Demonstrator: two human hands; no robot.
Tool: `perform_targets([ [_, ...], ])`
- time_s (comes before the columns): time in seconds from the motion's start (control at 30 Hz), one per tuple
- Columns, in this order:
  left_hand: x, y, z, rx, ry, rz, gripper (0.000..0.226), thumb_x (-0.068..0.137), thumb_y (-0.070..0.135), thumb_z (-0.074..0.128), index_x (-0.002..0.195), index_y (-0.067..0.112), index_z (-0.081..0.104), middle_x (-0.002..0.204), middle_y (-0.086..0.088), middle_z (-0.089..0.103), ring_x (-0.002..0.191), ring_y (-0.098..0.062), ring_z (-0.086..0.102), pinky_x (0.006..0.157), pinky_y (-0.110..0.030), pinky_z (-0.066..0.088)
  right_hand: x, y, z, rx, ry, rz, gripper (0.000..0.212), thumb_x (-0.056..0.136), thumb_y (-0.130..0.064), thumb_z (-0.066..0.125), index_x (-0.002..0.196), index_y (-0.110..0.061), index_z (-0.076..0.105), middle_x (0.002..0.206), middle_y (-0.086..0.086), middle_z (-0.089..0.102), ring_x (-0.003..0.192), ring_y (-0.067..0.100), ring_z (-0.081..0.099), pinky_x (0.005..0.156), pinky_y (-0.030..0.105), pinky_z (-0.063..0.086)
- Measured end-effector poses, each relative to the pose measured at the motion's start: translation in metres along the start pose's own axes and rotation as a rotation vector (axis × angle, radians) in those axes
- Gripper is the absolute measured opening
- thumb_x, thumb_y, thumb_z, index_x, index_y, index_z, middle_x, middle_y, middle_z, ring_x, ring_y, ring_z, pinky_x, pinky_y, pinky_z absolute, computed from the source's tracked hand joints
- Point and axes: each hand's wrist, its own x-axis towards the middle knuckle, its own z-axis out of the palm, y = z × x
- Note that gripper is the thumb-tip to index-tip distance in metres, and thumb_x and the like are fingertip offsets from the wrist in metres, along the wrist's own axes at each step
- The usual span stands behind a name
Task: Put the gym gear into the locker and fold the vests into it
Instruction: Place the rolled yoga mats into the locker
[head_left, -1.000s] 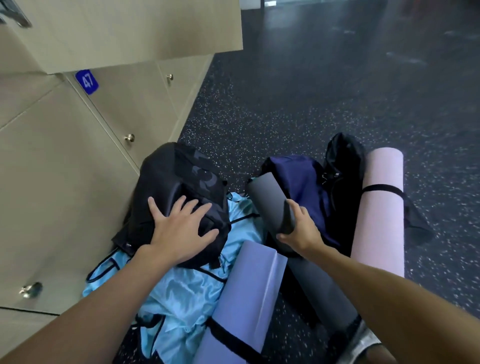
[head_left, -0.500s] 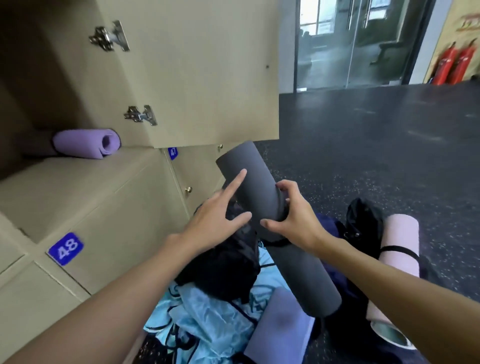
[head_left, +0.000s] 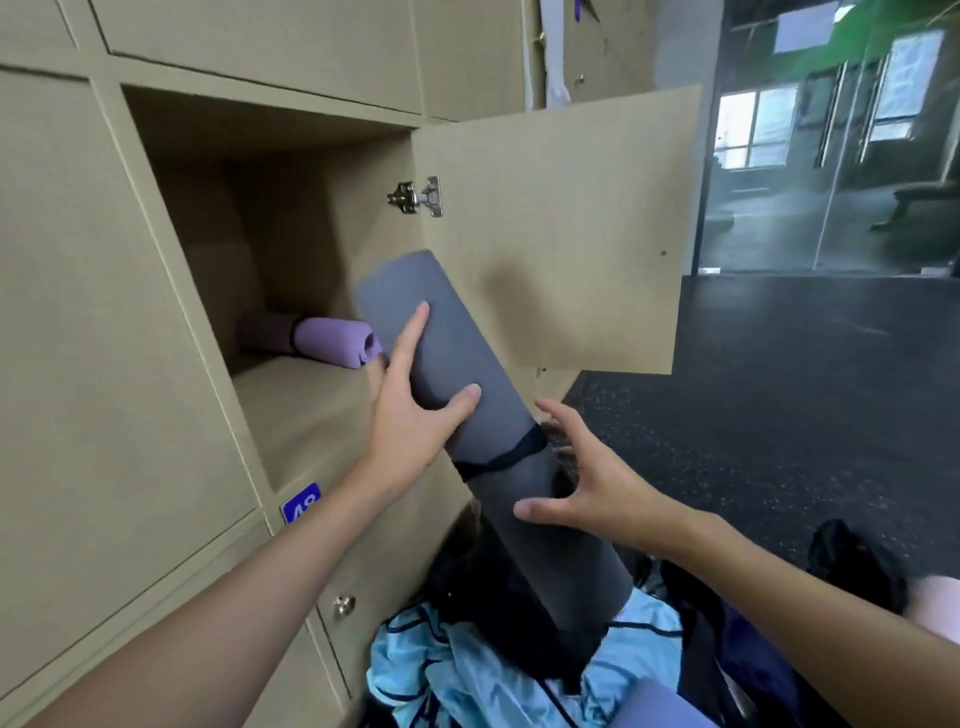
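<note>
the left grip (head_left: 415, 410) clasps the rolled grey mat (head_left: 467, 364) near its top, thumb across the front, forefinger straight along it. the right grip (head_left: 582, 483) is spread wide, clasping nothing, thumb at the mat just below its black strap (head_left: 506, 454). the mat tilts toward the open locker (head_left: 311, 415), where a purple mat (head_left: 332, 340) lies. light blue vests (head_left: 467, 670) lie crumpled below.

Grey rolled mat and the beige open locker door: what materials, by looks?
The grey rolled mat: matte foam or rubber probably; no gloss, soft-looking end, dark strap round it. The beige open locker door: likely matte laminated board; flat uniform face, shiny metal hinge.
</note>
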Motion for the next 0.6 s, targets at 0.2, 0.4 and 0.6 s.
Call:
perform_targets([
  [0.2, 0.013, -0.043, -0.013, -0.063, 0.047, -0.1, 0.101, 0.081, 0.034, 0.079, 0.152, 0.055, 0.01, 0.141, 0.028, 0.025, 0.131, 0.011, 0.034, 0.113, -0.03, 0.037, 0.035, 0.006, 0.023, -0.024, 0.021, 0.01, 0.089, 0.072, -0.029, 0.084, 0.141, -0.046, 0.032, 0.124, -0.017, 0.057, 0.112, 0.005, 0.059, 0.092, 0.028, 0.052],
  [0.4, 0.027, -0.084, -0.002, -0.137, 0.079, -0.208, 0.103, 0.067, 0.039, 0.084, 0.148, 0.056, 0.022, 0.135, 0.027, 0.036, 0.124, 0.015, 0.041, 0.1, -0.022, 0.045, 0.085, 0.012, 0.038, 0.073, -0.029, 0.0, 0.083, 0.076, -0.032, 0.084, 0.143, -0.041, 0.036, 0.12, -0.028, 0.055, 0.107, -0.012, 0.056, 0.086, 0.013, 0.049],
  [0.6, 0.057, -0.117, -0.016, -0.064, 0.214, -0.288, 0.097, 0.078, 0.033, 0.084, 0.151, 0.05, 0.022, 0.136, 0.023, 0.033, 0.125, 0.004, 0.038, 0.108, -0.026, 0.039, 0.115, 0.037, 0.035, 0.003, -0.191, -0.028, 0.089, 0.074, -0.023, 0.087, 0.142, -0.039, 0.032, 0.119, -0.029, 0.051, 0.106, -0.025, 0.049, 0.082, 0.0, 0.039],
])
